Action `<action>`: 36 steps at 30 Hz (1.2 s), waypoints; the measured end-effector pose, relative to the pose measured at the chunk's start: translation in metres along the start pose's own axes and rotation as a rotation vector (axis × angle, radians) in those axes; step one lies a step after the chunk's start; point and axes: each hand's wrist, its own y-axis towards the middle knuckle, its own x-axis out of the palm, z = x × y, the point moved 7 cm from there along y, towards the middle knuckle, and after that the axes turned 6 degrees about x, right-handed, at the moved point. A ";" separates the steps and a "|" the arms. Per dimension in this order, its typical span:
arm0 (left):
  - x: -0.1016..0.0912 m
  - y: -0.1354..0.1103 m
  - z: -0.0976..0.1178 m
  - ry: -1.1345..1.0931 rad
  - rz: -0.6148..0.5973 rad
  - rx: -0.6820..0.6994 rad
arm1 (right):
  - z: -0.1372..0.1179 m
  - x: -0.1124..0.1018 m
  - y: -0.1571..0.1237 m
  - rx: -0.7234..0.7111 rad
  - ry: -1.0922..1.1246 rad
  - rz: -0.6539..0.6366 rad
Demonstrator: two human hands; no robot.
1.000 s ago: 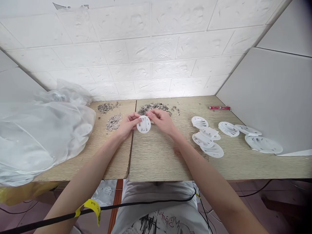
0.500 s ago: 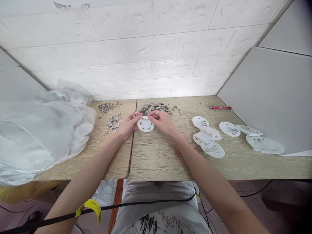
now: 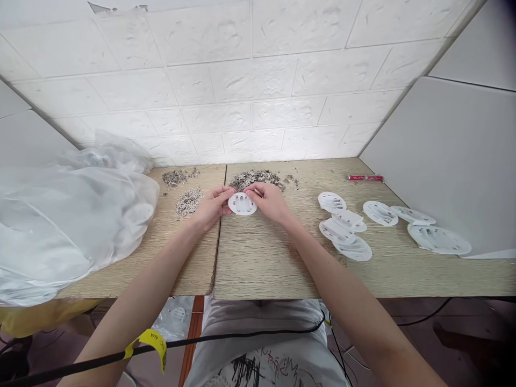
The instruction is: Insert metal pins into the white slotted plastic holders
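From the head camera, we see the disc [image 3: 242, 205] held just above the table [image 3: 266, 258], in front of the largest heap of metal bits [image 3: 258, 176]. Its ribbed face turns up towards us. Being round, it has no clear long axis; its straight slots run away from us, towards the wall [image 3: 274, 80]. Our left hand [image 3: 213, 207] pinches its left edge between thumb and fingers; our right hand [image 3: 268, 200] is nearly closed, thumb and fingertips gripping the upper right edge. The disc is smooth white plastic with small metal pieces on it. We have wood-grained boards beneath, rough brick-patterned wall behind, more thin discs [image 3: 352, 248] overlapping at right, and a crinkled, cloudy plastic bag [image 3: 80, 226] at left.
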 end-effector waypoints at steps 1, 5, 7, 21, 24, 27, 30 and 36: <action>0.001 0.000 0.001 -0.018 -0.015 0.004 | 0.003 0.000 0.001 0.023 0.037 0.010; 0.010 -0.003 0.005 -0.078 -0.136 0.051 | 0.017 -0.004 0.005 0.126 0.223 0.072; 0.014 -0.004 0.006 -0.082 -0.187 0.079 | 0.022 -0.005 0.007 0.169 0.292 0.086; 0.011 0.000 -0.002 -0.174 -0.097 0.044 | 0.001 -0.001 0.000 0.013 -0.308 -0.072; 0.012 0.001 -0.004 -0.145 -0.112 0.054 | -0.004 0.004 -0.001 -0.047 -0.416 -0.094; 0.013 0.001 -0.005 -0.144 -0.130 0.067 | -0.007 0.006 -0.001 -0.081 -0.431 -0.074; 0.013 0.001 -0.005 -0.142 -0.136 0.073 | -0.008 0.004 -0.002 -0.087 -0.398 -0.029; 0.014 0.001 -0.007 -0.101 -0.129 0.069 | -0.006 0.001 -0.003 -0.085 -0.393 0.013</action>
